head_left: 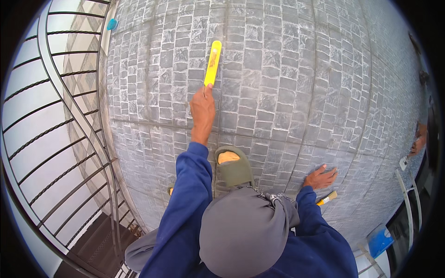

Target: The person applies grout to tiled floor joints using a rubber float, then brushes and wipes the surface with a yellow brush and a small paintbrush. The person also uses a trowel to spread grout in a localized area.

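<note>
My left hand (203, 109) is closed round the near end of a long, flat yellow tool (213, 62) with a rounded far end and a brownish smear on it. The tool points away from me over the grey stone-patterned tile floor (259, 88); what sits under my fingers is hidden. Off to the right, my right hand (321, 177) rests on the tiles with its fingers spread, holding nothing. Just below its wrist, beside the blue sleeve, lies a paintbrush (328, 198) with a yellow handle and pale bristles.
A black metal railing (51, 111) curves along the left side, with brown steps (92, 243) below. A small blue brush-like thing (111, 24) lies at the far left. At right are a pale metal frame (407, 208), a blue container (381, 242) and what seems another person's hand (418, 140).
</note>
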Motion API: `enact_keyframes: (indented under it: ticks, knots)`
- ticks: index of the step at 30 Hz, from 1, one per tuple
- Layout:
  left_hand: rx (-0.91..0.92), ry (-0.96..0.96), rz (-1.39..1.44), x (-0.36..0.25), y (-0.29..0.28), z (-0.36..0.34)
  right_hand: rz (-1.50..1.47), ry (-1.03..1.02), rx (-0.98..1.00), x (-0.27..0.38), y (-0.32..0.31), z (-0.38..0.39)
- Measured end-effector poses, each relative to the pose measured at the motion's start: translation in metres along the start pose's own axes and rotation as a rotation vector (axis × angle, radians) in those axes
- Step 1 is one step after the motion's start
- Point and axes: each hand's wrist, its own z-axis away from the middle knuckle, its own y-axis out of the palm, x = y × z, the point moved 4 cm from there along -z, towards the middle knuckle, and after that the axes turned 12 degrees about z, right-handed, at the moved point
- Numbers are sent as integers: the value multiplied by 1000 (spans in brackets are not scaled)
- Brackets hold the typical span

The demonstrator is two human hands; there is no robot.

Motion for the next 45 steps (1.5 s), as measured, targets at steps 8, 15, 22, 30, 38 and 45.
enact_keyframes:
  ticks: [8, 15, 22, 30, 38, 45]
  knots:
    - [244, -102, -28, -25, 15, -85, 22, 21, 8, 3, -3, 1]
    - [95, -139, -111, 16, -50, 142, -6, 7, 14, 3, -6, 1]
    - [61, 19, -57, -11, 16, -21, -38, 12, 5, 5, -8, 0]
    - [375, -599, 678, -25, -38, -38, -8, -10, -4, 3, -2, 0]
    - [265, -420, 137, -76, -178, -69, -31, 15, 6, 4, -2, 0]
    - [204, 13, -224, -188, -232, -120, -32, 4, -16, 4, -3, 2]
